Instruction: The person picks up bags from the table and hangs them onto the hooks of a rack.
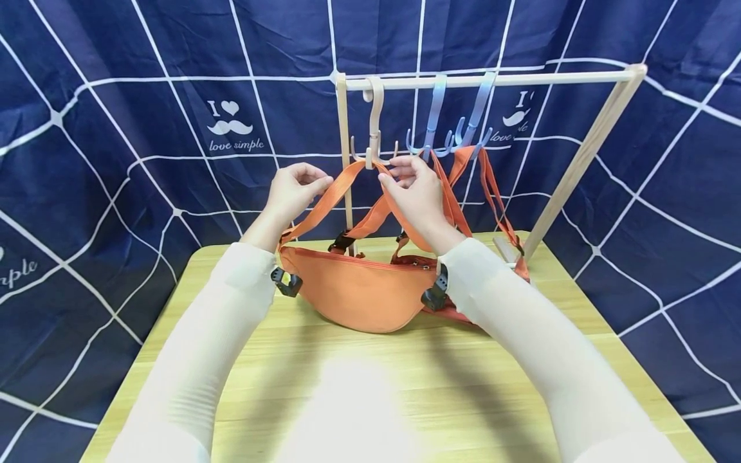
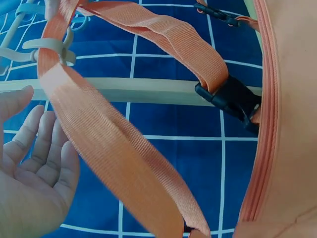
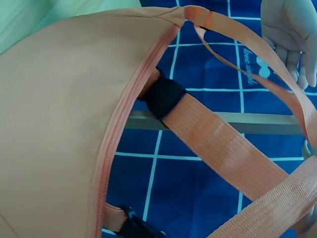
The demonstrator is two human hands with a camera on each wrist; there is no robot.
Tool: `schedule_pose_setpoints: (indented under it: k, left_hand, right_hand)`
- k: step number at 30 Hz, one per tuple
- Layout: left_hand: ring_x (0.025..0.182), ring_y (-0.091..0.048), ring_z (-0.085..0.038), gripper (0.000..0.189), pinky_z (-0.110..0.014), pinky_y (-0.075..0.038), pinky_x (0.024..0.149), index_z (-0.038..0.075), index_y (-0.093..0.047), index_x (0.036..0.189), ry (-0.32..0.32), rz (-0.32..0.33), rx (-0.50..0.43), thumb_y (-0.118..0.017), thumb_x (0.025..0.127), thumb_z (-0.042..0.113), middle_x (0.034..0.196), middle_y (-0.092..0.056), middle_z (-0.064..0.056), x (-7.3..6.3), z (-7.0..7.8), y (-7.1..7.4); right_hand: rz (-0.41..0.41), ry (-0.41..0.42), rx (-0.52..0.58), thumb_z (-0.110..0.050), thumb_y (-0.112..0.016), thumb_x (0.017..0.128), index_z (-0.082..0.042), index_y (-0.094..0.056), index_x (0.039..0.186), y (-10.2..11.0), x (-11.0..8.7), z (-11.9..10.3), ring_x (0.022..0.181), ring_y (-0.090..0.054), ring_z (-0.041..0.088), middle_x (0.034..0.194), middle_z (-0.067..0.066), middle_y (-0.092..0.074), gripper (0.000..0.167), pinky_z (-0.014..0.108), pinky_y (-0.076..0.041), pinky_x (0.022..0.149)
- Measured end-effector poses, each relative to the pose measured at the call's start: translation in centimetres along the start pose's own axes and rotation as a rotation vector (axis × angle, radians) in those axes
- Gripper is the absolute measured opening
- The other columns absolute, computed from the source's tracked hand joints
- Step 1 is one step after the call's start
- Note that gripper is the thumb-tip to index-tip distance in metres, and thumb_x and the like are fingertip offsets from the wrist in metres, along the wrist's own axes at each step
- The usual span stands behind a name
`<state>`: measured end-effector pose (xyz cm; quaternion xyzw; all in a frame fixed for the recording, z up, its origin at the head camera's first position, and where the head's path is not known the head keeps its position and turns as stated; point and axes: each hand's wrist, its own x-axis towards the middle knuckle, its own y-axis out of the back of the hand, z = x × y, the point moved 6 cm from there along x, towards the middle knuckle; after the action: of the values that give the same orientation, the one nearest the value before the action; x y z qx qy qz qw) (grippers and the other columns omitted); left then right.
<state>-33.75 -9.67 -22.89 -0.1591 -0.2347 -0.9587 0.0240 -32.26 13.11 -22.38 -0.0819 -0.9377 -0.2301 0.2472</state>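
An orange waist bag (image 1: pixel 353 289) hangs by its strap (image 1: pixel 324 204) from a beige hook (image 1: pixel 375 119) on the wooden rack. Left of that strap, my left hand (image 1: pixel 296 193) has its fingers loosely spread, close to the webbing and not around it; the left wrist view shows the open palm. At the hook, my right hand (image 1: pixel 421 196) pinches the strap's right side between thumb and fingers. A black buckle (image 2: pixel 233 101) joins the strap on the bag's far side. Most of the right hand is out of the right wrist view.
Two blue hooks (image 1: pixel 434 119) to the right carry more orange straps (image 1: pixel 492 186), with other bags partly hidden behind my right forearm. The rack's rail (image 1: pixel 538 79) and slanting post (image 1: pixel 585 161) stand on the wooden table (image 1: pixel 231 360), before a blue curtain (image 1: pixel 173 38).
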Motion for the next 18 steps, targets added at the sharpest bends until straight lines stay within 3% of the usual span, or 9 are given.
schedule_pose_setpoints:
  k: [9,18]
  left_hand:
    - [0.085,-0.063,-0.021,0.024,-0.035,-0.05,0.081,0.006,-0.068,0.101,0.044,-0.025,0.015,-0.069,0.089,0.026,0.093,-0.067,-0.01,-1.4,-0.7,0.8]
    - [0.083,-0.062,-0.019,0.026,-0.03,-0.049,0.069,0.004,-0.067,0.101,0.034,-0.05,0.021,-0.069,0.089,0.027,0.093,-0.068,-0.01,-3.2,-2.0,2.1]
  right_hand:
    - [0.014,0.021,-0.005,-0.029,-0.07,0.087,-0.01,-0.061,0.118,1.3,-1.1,0.4,0.085,-0.06,0.012,0.102,0.002,-0.065,0.037,0.024,-0.048,0.072]
    - [0.018,0.028,-0.008,-0.029,-0.071,0.087,-0.01,-0.063,0.116,3.0,-2.6,1.1,0.083,-0.062,0.014,0.102,0.004,-0.067,0.035,0.023,-0.047,0.068]
